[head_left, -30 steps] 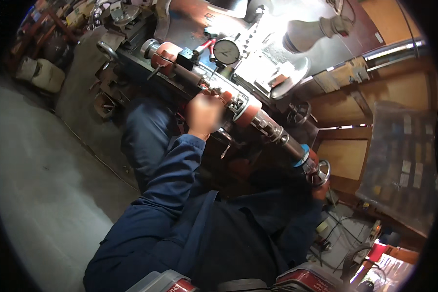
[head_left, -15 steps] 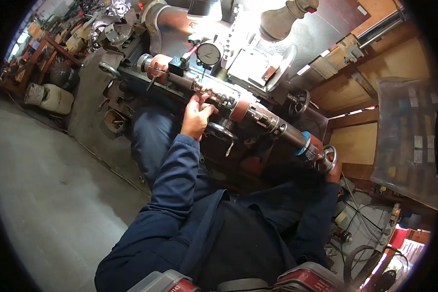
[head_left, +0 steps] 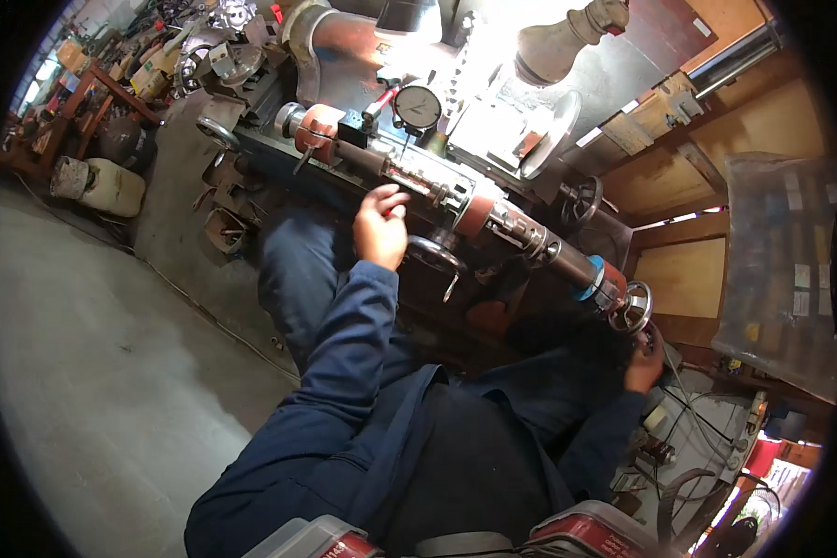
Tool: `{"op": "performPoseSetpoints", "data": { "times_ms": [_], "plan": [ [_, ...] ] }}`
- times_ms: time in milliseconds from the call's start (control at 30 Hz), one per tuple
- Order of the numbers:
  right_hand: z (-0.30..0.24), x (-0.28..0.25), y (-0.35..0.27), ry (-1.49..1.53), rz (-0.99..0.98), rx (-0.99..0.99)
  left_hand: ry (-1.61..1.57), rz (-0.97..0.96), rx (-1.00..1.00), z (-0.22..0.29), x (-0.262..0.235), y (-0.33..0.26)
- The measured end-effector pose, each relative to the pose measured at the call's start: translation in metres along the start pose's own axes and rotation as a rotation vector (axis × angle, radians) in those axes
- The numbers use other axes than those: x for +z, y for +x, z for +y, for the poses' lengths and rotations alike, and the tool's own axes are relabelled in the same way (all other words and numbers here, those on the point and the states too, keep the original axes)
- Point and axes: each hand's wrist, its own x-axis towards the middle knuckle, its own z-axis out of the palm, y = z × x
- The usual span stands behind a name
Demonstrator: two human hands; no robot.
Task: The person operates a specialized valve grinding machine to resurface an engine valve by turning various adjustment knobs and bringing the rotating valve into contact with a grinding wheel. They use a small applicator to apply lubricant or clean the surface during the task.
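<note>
A slim metal shaft with stepped sections point(head_left: 418, 182) is held lengthwise in a bench machine with red-brown collars point(head_left: 474, 214). Just in front of the shaft, my left hand point(head_left: 379, 228) has its fingers curled together, apart from the shaft; whether anything small is inside cannot be seen. Above the shaft stands a round white dial gauge point(head_left: 417, 108), its thin stem pointing down toward it. At the machine's right end, my right hand point(head_left: 644, 365) is closed at the lower rim of a chrome handwheel point(head_left: 634, 308); its fingertips are partly hidden.
A second handwheel with a crank point(head_left: 434, 253) juts out in front of the machine. A lamp point(head_left: 563, 46) hangs over the bright metal bed. To the right is a plastic-covered panel point(head_left: 781, 270). A whitish jerrycan point(head_left: 102, 188) and cluttered parts stand at the left.
My left hand has drawn back from the shaft, its fingers curling in. My right hand has shifted down along the handwheel. The whole view has shifted slightly.
</note>
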Motion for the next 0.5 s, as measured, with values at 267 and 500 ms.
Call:
{"op": "performPoseSetpoints", "data": {
  "times_ms": [267,500],
  "plan": [
    [0.196,-0.055,-0.030,-0.717,0.030,0.710,-0.163,-0.063,-0.032,0.025,0.000,-0.005],
    [0.350,-0.037,-0.105,-1.292,-0.234,0.785,-0.356,-0.245,-0.122,0.014,0.029,-0.003]
  ]
}}
